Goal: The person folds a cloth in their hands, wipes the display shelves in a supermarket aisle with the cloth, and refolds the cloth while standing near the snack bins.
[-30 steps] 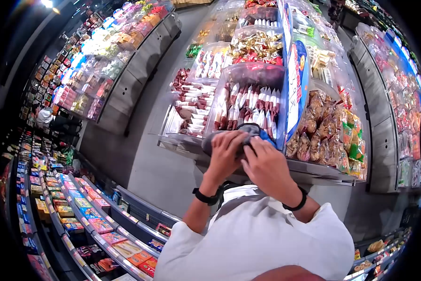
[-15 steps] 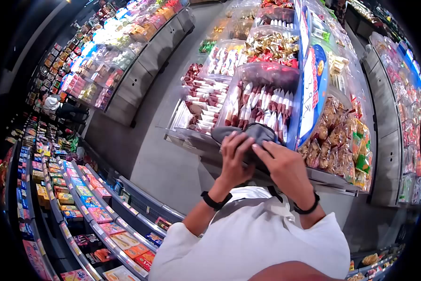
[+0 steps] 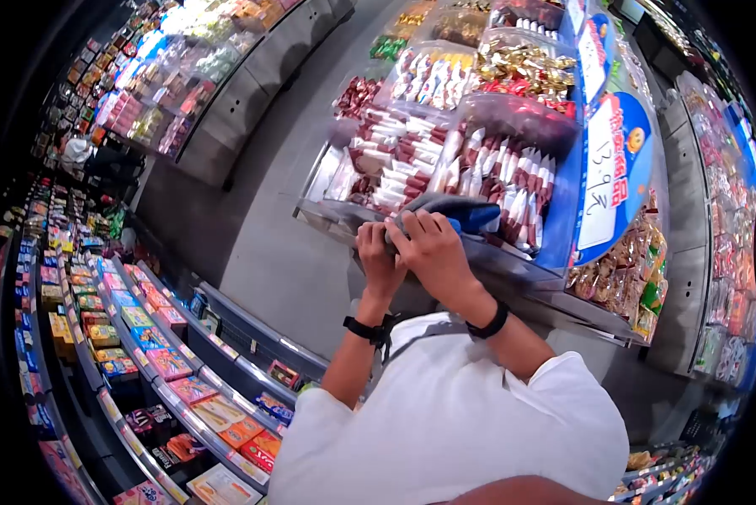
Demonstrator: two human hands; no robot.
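A dark grey cloth item (image 3: 451, 204) with a blue part lies at the front edge of a clear bin of brown-and-white wrapped snacks (image 3: 513, 181). My left hand (image 3: 380, 257) has its fingers curled at the left end of the cloth. Beside it, touching, my right hand (image 3: 431, 257) grips the cloth with bent fingers over its near side. Both wrists wear black bands. The undersides of the fingers are hidden.
A blue price sign (image 3: 609, 181) stands right of the bin. More bagged snacks (image 3: 622, 273) lie beyond it. Shelves of boxed sweets (image 3: 172, 364) run along the lower left. At the far left is another person (image 3: 79, 153).
My hands and the cloth have shifted left along the bin's front edge, and my hands have come closer together. The view has moved nearer the bins, showing more of the price sign.
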